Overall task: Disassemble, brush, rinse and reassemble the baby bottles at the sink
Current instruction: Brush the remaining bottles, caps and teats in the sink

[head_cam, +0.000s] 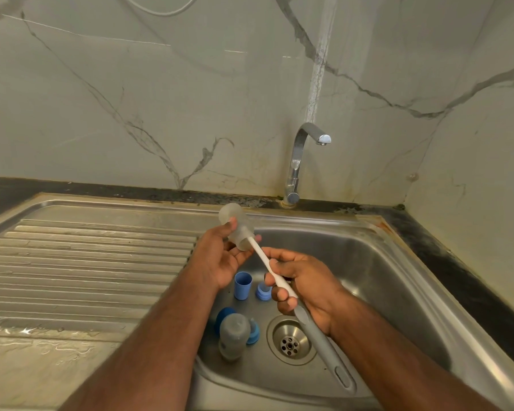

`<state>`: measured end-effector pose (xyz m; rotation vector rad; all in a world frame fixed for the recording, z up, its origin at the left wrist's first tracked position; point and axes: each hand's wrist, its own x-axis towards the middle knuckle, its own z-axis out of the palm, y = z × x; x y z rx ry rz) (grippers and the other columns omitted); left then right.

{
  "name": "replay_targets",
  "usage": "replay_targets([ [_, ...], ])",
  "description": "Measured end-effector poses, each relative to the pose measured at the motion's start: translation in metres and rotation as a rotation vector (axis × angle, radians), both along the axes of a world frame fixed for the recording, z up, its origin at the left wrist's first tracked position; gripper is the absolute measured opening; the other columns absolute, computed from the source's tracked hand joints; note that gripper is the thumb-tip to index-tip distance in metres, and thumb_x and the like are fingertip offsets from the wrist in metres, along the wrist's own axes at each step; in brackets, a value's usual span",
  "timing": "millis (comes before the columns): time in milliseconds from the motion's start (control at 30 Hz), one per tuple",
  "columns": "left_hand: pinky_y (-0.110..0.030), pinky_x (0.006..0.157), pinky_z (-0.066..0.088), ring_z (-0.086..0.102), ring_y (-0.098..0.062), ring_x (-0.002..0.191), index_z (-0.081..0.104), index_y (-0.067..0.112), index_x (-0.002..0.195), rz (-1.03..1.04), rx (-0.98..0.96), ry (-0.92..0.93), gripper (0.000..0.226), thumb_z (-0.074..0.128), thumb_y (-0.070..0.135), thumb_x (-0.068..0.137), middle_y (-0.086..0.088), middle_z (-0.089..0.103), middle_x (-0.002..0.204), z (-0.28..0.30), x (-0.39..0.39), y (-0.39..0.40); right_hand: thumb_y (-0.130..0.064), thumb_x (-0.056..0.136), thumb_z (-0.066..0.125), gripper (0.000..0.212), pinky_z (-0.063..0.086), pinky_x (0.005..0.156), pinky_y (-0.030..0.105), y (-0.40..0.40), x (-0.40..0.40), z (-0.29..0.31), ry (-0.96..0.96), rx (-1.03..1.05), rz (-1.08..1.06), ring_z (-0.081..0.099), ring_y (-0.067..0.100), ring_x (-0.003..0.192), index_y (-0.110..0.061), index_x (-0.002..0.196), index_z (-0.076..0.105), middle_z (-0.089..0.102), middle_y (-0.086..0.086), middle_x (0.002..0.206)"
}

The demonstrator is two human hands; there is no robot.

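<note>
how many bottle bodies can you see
2. One bottle is held up in the left hand over the sink's edge, with the brush inside. The other bottle lies on the sink floor beside the drain. The arms may hide more.

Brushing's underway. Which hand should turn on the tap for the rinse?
Right, probably. The faucet stands at the sink's back, on the right hand's side. That hand holds only the bottle brush, easy to set down; the left hand holds the bottle.
</note>
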<state>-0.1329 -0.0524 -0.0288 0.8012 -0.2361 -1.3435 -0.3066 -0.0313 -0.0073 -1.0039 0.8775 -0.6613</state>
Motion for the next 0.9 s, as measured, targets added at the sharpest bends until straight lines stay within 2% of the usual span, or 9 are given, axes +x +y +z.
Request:
replay_targets([
  [67, -0.054, 0.097, 0.055, 0.068, -0.047, 0.107, 0.047, -0.001, 0.129, 0.004, -0.025, 0.064, 0.039, 0.064, 0.014, 0.097, -0.031, 0.058, 0.125, 0.001, 0.004, 0.000, -0.007, 0.103, 0.047, 0.034, 0.036, 0.035, 0.019, 0.001, -0.001, 0.000, 0.027, -0.036, 0.060, 0.045, 0.012, 0.047, -0.023, 0.128, 0.064, 0.060, 0.011, 0.074],
  [200, -0.055, 0.097, 0.055, 0.066, -0.050, 0.108, 0.049, 0.000, 0.118, 0.021, -0.027, 0.123, 0.027, 0.061, 0.015, 0.099, -0.033, 0.054, 0.125, 0.002, 0.008, 0.002, -0.011, 0.102, 0.052, 0.041, 0.036, 0.038, 0.021, -0.005, -0.007, 0.002, 0.552, -0.477, 0.138, 0.044, 0.010, 0.044, -0.033, 0.137, 0.058, 0.062, 0.004, 0.073],
  [267, -0.056, 0.098, 0.054, 0.065, -0.051, 0.110, 0.049, 0.001, 0.111, 0.013, -0.043, 0.130, 0.021, 0.060, 0.014, 0.100, -0.033, 0.053, 0.126, 0.002, 0.008, 0.001, -0.015, 0.102, 0.052, 0.040, 0.038, 0.040, 0.020, -0.004, -0.005, 0.000, 0.637, -0.584, 0.093, 0.046, 0.009, 0.046, -0.036, 0.137, 0.057, 0.062, -0.002, 0.076],
  [433, -0.057, 0.101, 0.052, 0.066, -0.051, 0.110, 0.047, 0.001, 0.129, -0.021, -0.084, 0.159, 0.034, 0.059, 0.017, 0.101, -0.034, 0.056, 0.127, 0.003, 0.005, 0.002, -0.008, 0.103, 0.048, 0.032, 0.036, 0.037, 0.020, 0.008, 0.003, 0.003, 0.014, -0.075, -0.023, 0.044, 0.012, 0.047, -0.026, 0.124, 0.064, 0.059, 0.010, 0.071],
  [500, -0.056, 0.103, 0.052, 0.066, -0.051, 0.109, 0.048, 0.002, 0.127, -0.018, -0.099, 0.175, 0.032, 0.059, 0.017, 0.101, -0.033, 0.055, 0.128, 0.005, 0.005, 0.002, -0.009, 0.103, 0.049, 0.034, 0.036, 0.036, 0.020, 0.006, -0.001, 0.002, 0.060, -0.137, 0.046, 0.044, 0.012, 0.045, -0.029, 0.126, 0.064, 0.060, 0.010, 0.072],
  [633, -0.055, 0.104, 0.051, 0.067, -0.050, 0.108, 0.049, 0.002, 0.122, 0.006, -0.085, 0.164, 0.026, 0.058, 0.016, 0.101, -0.033, 0.054, 0.127, 0.004, 0.009, 0.004, -0.016, 0.103, 0.052, 0.039, 0.038, 0.040, 0.023, -0.001, 0.000, -0.004, 0.571, -0.544, 0.064, 0.044, 0.010, 0.045, -0.036, 0.135, 0.058, 0.062, 0.006, 0.075],
  [700, -0.057, 0.102, 0.052, 0.066, -0.050, 0.109, 0.050, 0.002, 0.118, -0.004, -0.102, 0.176, 0.023, 0.057, 0.016, 0.102, -0.033, 0.055, 0.127, 0.005, 0.007, 0.004, -0.015, 0.103, 0.051, 0.038, 0.039, 0.040, 0.023, 0.002, 0.005, -0.005, 0.473, -0.471, -0.008, 0.045, 0.010, 0.046, -0.035, 0.135, 0.058, 0.062, 0.007, 0.075],
  [833, -0.058, 0.096, 0.054, 0.068, -0.050, 0.108, 0.049, 0.001, 0.124, -0.046, -0.132, 0.197, 0.028, 0.056, 0.017, 0.102, -0.034, 0.058, 0.129, 0.007, 0.004, 0.007, -0.009, 0.102, 0.050, 0.031, 0.038, 0.037, 0.021, 0.009, 0.006, 0.003, -0.031, -0.070, -0.042, 0.046, 0.013, 0.047, -0.025, 0.126, 0.063, 0.061, 0.011, 0.072],
  [900, -0.057, 0.100, 0.053, 0.067, -0.050, 0.109, 0.049, 0.002, 0.124, -0.046, -0.150, 0.225, 0.027, 0.054, 0.019, 0.103, -0.033, 0.057, 0.130, 0.007, 0.006, 0.007, -0.009, 0.102, 0.051, 0.034, 0.038, 0.037, 0.021, 0.008, 0.002, 0.003, 0.049, -0.172, 0.036, 0.046, 0.014, 0.047, -0.028, 0.127, 0.064, 0.061, 0.011, 0.073],
])
